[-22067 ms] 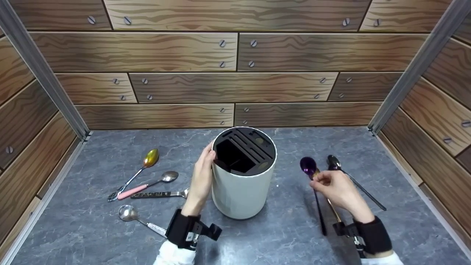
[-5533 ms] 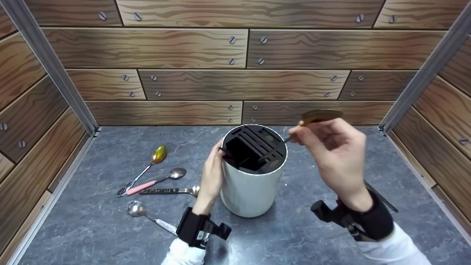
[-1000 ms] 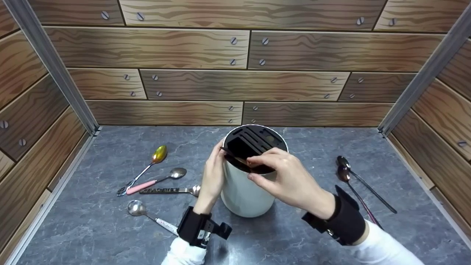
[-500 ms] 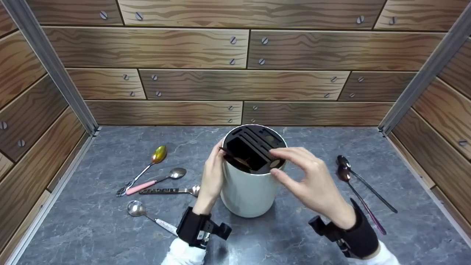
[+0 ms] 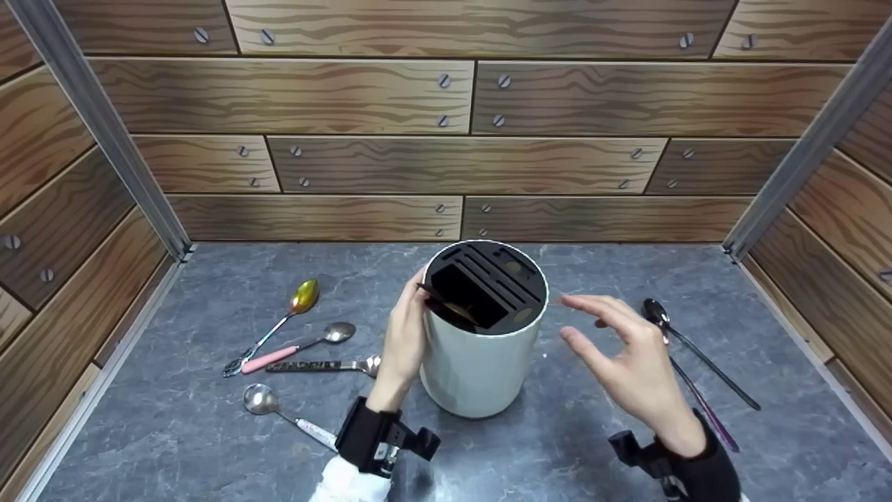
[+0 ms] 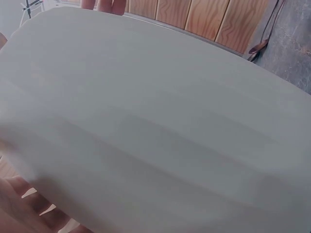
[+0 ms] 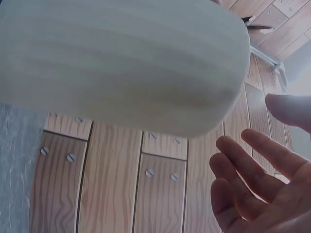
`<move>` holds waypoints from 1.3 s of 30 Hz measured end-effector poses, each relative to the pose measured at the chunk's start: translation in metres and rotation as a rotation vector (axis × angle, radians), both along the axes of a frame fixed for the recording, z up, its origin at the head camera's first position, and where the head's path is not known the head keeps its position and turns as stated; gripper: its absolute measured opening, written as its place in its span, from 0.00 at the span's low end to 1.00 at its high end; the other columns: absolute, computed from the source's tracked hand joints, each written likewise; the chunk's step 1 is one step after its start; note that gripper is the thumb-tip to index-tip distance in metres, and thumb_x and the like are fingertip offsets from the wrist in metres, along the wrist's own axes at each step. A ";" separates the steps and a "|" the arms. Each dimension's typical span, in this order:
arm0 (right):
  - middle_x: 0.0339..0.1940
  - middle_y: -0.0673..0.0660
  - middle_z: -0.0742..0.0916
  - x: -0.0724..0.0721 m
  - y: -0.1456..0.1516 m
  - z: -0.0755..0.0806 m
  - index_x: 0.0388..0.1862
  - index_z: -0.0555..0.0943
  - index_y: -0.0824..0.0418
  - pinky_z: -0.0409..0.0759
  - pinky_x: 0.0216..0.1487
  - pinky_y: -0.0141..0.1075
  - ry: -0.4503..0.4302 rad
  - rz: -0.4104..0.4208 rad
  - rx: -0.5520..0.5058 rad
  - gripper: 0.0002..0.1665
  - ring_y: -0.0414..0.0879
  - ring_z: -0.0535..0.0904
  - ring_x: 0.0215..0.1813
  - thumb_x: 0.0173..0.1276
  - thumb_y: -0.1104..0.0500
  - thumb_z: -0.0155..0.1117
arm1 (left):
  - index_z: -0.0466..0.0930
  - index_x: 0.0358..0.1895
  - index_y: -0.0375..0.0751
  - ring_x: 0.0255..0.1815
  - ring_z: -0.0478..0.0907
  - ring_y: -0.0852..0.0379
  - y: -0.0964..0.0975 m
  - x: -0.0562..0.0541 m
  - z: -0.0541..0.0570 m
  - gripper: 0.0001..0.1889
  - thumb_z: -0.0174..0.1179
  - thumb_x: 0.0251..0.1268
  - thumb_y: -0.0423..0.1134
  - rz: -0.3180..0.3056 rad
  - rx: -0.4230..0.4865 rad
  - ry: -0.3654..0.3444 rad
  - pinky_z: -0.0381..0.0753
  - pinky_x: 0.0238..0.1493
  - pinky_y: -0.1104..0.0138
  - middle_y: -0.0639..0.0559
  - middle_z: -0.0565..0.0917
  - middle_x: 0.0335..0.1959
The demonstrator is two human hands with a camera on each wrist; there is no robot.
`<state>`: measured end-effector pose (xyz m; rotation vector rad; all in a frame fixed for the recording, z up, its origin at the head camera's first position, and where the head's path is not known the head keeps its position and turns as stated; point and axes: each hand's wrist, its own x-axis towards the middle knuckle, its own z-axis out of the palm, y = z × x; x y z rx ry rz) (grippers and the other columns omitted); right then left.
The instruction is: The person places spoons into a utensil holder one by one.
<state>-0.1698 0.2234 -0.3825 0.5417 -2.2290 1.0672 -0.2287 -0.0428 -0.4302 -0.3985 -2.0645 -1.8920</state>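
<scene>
A white cylindrical utensil holder [image 5: 477, 373] with a black slotted insert [image 5: 481, 261] stands upright mid-table. My left hand [image 5: 401, 341] grips its left side, thumb near the rim; its fingers [image 6: 34, 208] curve along the wall in the left wrist view. Dark and gold-brown spoon bowls [image 5: 449, 307] lean in the large opening, their handles hidden inside. Right of the holder my right hand [image 5: 631, 362] hangs apart from it, fingers spread and holding nothing. Beyond this hand lie a black spoon [image 5: 711, 366] and a purple-handled spoon [image 5: 707, 411], its bowl partly hidden by the hand.
On the left of the grey tabletop [image 5: 174, 432] lie a gold-bowled spoon [image 5: 304, 296], a pink-handled spoon [image 5: 272, 359], a utensil with a patterned dark handle [image 5: 313, 366] and a white-handled spoon [image 5: 313, 432]. Wood-patterned walls [image 5: 362, 164] enclose the back and sides.
My right hand has let go of the gold-brown spoon in the opening and moved right, away from the holder. Two spoons from the right side now stand in the holder. The left hand stays put.
</scene>
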 end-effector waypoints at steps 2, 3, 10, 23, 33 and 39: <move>0.53 0.57 0.93 -0.001 0.005 -0.001 0.57 0.89 0.58 0.75 0.53 0.17 -0.006 -0.013 0.003 0.24 0.24 0.81 0.55 0.62 0.69 0.76 | 0.67 0.76 0.27 0.80 0.69 0.35 0.000 0.001 0.001 0.25 0.36 0.88 0.38 -0.002 0.008 -0.007 0.64 0.85 0.44 0.31 0.74 0.75; 0.53 0.57 0.93 -0.002 0.008 -0.002 0.57 0.89 0.58 0.75 0.53 0.17 -0.012 -0.022 0.008 0.23 0.23 0.80 0.54 0.62 0.69 0.76 | 0.66 0.76 0.27 0.80 0.69 0.35 0.000 0.001 0.001 0.25 0.36 0.88 0.38 -0.002 0.014 -0.012 0.63 0.85 0.44 0.31 0.74 0.76; 0.49 0.60 0.93 -0.011 0.036 -0.010 0.55 0.90 0.59 0.73 0.41 0.16 -0.051 -0.129 0.024 0.20 0.21 0.76 0.41 0.63 0.68 0.76 | 0.66 0.77 0.28 0.80 0.69 0.35 0.000 0.002 0.001 0.25 0.35 0.88 0.36 -0.005 0.012 -0.036 0.63 0.85 0.44 0.31 0.73 0.77; 0.44 0.63 0.93 -0.027 0.089 -0.027 0.55 0.89 0.64 0.65 0.42 0.15 -0.049 -0.302 0.199 0.19 0.34 0.78 0.41 0.65 0.63 0.76 | 0.67 0.76 0.27 0.80 0.69 0.35 -0.002 0.000 0.002 0.25 0.36 0.89 0.40 0.016 -0.007 -0.005 0.64 0.85 0.44 0.31 0.75 0.75; 0.53 0.71 0.90 -0.038 0.118 -0.040 0.60 0.85 0.69 0.80 0.54 0.49 -0.242 -0.337 0.252 0.21 0.69 0.85 0.56 0.73 0.58 0.70 | 0.68 0.75 0.26 0.78 0.72 0.35 -0.001 0.001 -0.001 0.34 0.34 0.88 0.55 0.018 -0.011 0.021 0.67 0.83 0.44 0.31 0.76 0.74; 0.55 0.76 0.88 -0.042 0.131 -0.047 0.60 0.84 0.71 0.77 0.59 0.66 -0.318 -0.352 0.270 0.24 0.74 0.84 0.58 0.73 0.56 0.70 | 0.68 0.75 0.27 0.76 0.73 0.34 0.000 0.001 -0.002 0.31 0.35 0.89 0.50 0.012 0.004 0.001 0.68 0.82 0.43 0.30 0.76 0.73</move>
